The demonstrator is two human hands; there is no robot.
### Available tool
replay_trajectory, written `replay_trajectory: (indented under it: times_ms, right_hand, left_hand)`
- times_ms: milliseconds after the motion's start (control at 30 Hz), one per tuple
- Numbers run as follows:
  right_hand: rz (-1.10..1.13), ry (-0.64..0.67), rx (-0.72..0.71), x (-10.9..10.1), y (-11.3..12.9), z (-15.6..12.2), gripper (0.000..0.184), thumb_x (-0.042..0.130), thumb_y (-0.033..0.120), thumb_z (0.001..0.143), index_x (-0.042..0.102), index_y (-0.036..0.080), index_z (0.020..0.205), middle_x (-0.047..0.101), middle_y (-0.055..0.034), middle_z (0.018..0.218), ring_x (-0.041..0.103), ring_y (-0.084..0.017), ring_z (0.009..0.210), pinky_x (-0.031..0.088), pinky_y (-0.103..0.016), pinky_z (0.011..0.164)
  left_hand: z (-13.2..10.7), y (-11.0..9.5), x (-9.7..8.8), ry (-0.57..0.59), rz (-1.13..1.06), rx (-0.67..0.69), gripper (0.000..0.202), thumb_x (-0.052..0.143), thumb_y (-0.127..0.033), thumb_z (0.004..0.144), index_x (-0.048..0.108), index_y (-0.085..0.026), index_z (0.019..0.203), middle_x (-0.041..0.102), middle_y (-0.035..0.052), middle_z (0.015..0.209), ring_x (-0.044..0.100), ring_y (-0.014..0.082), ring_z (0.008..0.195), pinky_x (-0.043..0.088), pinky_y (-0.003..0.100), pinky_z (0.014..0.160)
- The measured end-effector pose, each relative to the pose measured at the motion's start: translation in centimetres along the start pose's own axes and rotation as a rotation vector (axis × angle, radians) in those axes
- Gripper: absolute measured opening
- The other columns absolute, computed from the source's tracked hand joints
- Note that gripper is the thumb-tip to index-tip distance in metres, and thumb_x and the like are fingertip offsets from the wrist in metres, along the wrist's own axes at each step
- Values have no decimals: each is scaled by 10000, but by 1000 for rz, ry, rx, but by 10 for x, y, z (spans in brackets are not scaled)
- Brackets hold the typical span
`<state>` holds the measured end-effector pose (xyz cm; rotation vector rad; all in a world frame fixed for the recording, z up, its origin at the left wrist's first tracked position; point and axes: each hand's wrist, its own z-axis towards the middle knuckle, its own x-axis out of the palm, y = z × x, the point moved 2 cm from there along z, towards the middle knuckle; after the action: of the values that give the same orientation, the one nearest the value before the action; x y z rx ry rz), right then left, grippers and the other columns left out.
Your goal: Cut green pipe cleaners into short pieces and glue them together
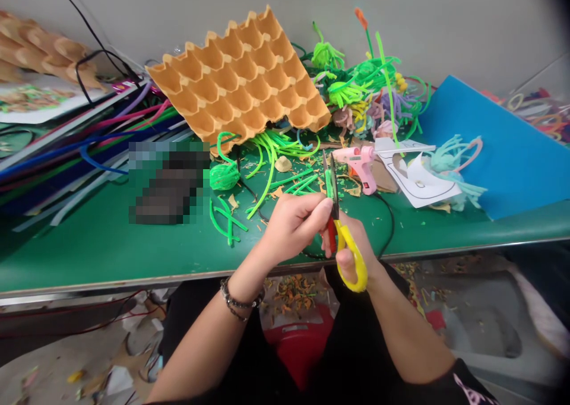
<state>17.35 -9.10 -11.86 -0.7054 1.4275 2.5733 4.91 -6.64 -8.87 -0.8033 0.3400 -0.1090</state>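
Observation:
Over the table's front edge, my right hand (358,239) grips scissors (357,266) with yellow and red handles. Their slightly parted blades point away from me. My left hand (291,224) is closed, its thumb and forefinger pinching a short bright green pipe-cleaner piece (328,184) that stands up along the blades. Whether the blades touch it, I cannot tell. Just beyond my hands lie cut green pipe cleaners (303,182) and a pink glue gun (363,163). A round green pipe-cleaner bundle (224,176) sits left of my left hand.
A brown egg tray (249,75) leans at the back. Finished-looking pipe-cleaner pieces (356,84) pile up beside it. To the right are a white paper cutout (421,185) and a blue board (485,149). Long pipe cleaners (102,126) and a blurred dark object (171,185) lie left.

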Motion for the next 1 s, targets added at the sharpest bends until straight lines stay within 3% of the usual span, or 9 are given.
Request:
replay_trajectory:
  times_ms: [433,767,900,1000]
  right_hand:
    - [97,-68,99,-1,-3,-3,608,392,808,650,449,203,669,415,42,492,371,-97,434,318,-233,403]
    - [97,-104,99,6,1,-6,538,367,725,757,449,203,654,426,39,473,399,-93,425,334,-223,405]
    - [117,-174,98,3,1,-6,484,395,633,812,449,193,618,418,28,494,398,-87,419,323,-223,393]
    - [201,-245,118,2,-7,-6,469,413,654,787,465,196,703,406,47,508,391,-82,379,336,-229,377]
  left_hand:
    - [1,2,-3,-54,27,-35,386,393,-146,866,363,-155,481,362,-85,332,341,3,317,277,114,360]
    - [-1,1,0,-78,-8,-42,399,390,-170,881,353,-159,484,372,-84,331,345,6,311,293,117,366]
    - [0,1,0,-27,3,-8,398,385,-160,883,388,-154,486,374,-85,341,341,2,313,291,114,373]
    - [-1,4,-1,-59,-8,-56,408,393,-238,894,393,-160,494,374,-80,333,358,12,303,300,128,363]
